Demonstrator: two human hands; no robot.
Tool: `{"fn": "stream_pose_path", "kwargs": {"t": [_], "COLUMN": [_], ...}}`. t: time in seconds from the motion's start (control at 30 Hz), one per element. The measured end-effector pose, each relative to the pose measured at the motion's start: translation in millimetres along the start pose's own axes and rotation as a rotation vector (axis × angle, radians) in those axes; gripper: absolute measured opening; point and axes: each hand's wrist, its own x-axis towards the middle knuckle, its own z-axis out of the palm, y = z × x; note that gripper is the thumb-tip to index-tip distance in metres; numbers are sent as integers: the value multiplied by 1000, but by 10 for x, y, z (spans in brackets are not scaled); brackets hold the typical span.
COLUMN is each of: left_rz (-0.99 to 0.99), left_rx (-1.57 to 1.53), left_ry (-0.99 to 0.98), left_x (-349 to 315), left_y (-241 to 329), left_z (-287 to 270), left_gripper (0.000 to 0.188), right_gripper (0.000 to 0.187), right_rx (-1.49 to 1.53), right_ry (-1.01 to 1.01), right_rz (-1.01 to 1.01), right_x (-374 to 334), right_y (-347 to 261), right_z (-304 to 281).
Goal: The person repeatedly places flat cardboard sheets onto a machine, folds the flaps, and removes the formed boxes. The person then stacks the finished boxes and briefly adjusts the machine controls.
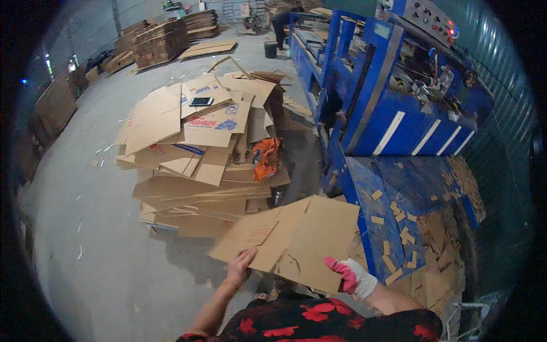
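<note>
A creased, flat cardboard sheet (322,236) is held out in front of my body, between both hands. My bare left hand (243,265) grips its lower left edge, with the fingers partly hidden. On the right edge, my right hand (350,276), in a white and pink work glove, is closed on the same sheet. Just beyond it rises a tall, uneven stack of cardboard (199,188). A phone (200,101) lies on top of that stack, and a crumpled orange bag (266,159) hangs at its right side.
To the right stands a blue machine (370,97) with a control panel (424,20). Small cardboard scraps (401,233) litter its sloping blue chute. A bundled cardboard stack (161,43) sits far back, and a person (282,25) bends near a dark bucket (270,50).
</note>
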Motion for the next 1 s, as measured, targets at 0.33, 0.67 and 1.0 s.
{"fn": "stream_pose_path", "kwargs": {"t": [0.33,0.67,1.0], "left_rz": [656,1039,393], "left_rx": [-186,-251,-681], "left_ry": [-320,-343,-839], "left_x": [590,939,1070], "left_y": [42,494,916], "left_z": [-949,-1069,-903], "left_gripper": [53,36,32], "right_gripper": [38,42,36], "right_rx": [-119,-440,-536], "right_ry": [211,453,702], "right_rz": [-379,-398,-255], "right_x": [-897,-1662,-2468], "right_y": [1005,1524,2306], "right_z": [154,449,-253]}}
